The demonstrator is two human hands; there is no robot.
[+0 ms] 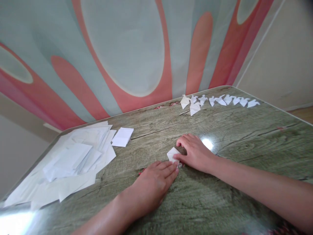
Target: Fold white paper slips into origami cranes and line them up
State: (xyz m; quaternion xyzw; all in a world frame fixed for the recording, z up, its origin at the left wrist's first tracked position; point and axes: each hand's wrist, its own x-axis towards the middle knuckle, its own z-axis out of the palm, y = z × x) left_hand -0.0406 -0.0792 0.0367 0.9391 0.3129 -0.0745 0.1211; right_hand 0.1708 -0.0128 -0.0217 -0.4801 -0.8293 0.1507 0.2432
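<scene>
A small white folded piece of paper (172,153) lies on the wood-patterned table between my hands, its pointed upper end showing. My left hand (158,178) rests flat with its fingers stretched out, the fingertips covering the paper's lower end. From the right, the thumb of my right hand (195,153) touches the paper's right side. Its other fingers are bent and stay apart from the thumb, with the index fingertip off the paper. The paper's underside and lower part are hidden.
A spread pile of white paper sheets (73,163) covers the table's left side, with a small folded stack (123,137) beside it. Several folded paper birds (228,99) line the far right edge of the table (244,140). A patterned wall (122,49) stands behind.
</scene>
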